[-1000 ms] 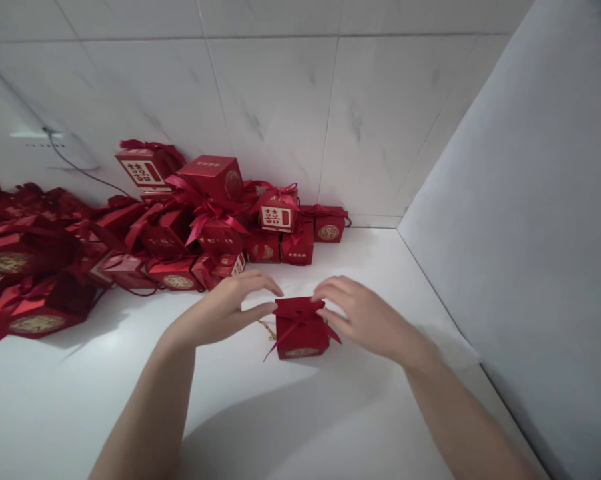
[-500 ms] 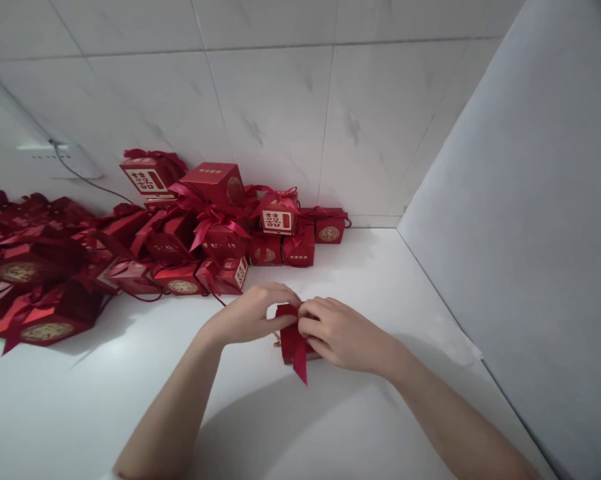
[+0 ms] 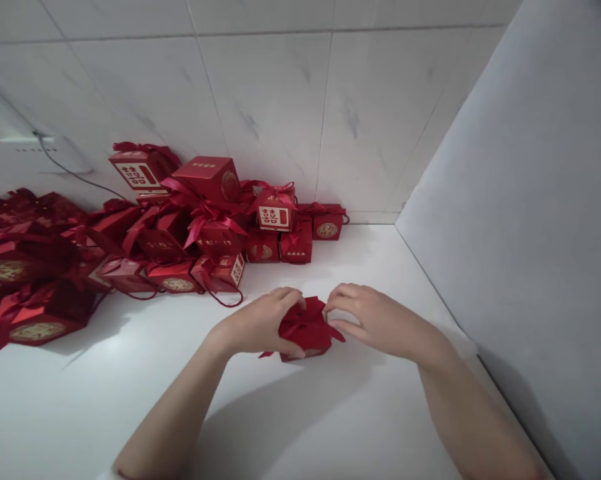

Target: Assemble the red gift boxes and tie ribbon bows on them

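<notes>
A small red gift box [image 3: 308, 339] with a red ribbon lies on the white surface in front of me. My left hand [image 3: 268, 323] curves around its left side, thumb at the front and fingers over the back. Just right of the box, my right hand [image 3: 368, 319] holds nothing that I can see. Its thumb and fingers are apart, with the fingertips close to the box's right edge; whether they touch it I cannot tell. One ribbon end [image 3: 336, 333] sticks out at the right, and another pokes out at the lower left.
Several finished-looking red boxes [image 3: 175, 277] with ribbons and cords are stacked along the tiled wall [image 3: 260, 93], reaching to the left edge. A power strip [image 3: 45, 153] with a cable sits behind them. A pale panel [image 3: 530, 200] rises on the right.
My right hand has come off the ribbon and moved right, its fingers parting. My left hand has spread around the box's side. The long ribbon end no longer hangs over the front.
</notes>
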A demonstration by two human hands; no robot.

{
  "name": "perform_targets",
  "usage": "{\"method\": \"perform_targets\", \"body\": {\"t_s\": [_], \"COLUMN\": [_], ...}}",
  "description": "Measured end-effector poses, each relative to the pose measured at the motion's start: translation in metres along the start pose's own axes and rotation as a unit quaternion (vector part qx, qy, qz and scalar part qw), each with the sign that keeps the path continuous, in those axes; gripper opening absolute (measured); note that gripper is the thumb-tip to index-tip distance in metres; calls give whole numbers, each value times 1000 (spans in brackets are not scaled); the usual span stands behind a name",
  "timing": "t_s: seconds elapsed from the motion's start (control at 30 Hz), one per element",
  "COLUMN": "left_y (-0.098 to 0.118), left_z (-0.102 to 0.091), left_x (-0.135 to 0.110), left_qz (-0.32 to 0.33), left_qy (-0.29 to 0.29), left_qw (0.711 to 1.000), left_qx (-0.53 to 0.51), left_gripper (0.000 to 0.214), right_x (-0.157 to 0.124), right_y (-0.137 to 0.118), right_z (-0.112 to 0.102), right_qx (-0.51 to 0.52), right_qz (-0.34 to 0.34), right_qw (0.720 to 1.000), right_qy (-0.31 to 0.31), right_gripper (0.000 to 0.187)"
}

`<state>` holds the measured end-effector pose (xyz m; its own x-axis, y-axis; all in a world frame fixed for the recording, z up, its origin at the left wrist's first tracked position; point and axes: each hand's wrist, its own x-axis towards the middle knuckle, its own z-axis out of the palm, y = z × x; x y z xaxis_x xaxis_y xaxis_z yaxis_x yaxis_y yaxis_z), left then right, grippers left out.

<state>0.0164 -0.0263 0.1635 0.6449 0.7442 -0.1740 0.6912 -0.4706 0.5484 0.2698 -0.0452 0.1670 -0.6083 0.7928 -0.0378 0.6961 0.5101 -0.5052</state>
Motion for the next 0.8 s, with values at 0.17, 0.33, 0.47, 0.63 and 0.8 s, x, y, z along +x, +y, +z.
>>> {"method": "perform_targets", "body": {"t_s": [0.17,0.33,0.47,0.63,0.8], "left_y": [1,13,17,10,5], "left_z": [-8,-9,-2,4,5], "left_x": [-12,-16,-9,0,0], "left_qz": [-9,-22,-11,71,166], "left_qy": [73,19,39,180,285], "left_qw": [994,991,989,944,905], "left_qx": [76,128,145,268,269], "left_gripper": [46,17,6,21,23], "right_x": [4,19,29,32,30], "right_y": [5,2,3,5,5], "right_z": [5,31,44,37,24], "right_qx": [32,34,44,11,12], "right_qz": [20,-49,-13,12,30], "right_qw": [999,998,998,989,963], "right_qy": [16,3,31,150,266], "right_gripper": [54,104,108,100,96]}}
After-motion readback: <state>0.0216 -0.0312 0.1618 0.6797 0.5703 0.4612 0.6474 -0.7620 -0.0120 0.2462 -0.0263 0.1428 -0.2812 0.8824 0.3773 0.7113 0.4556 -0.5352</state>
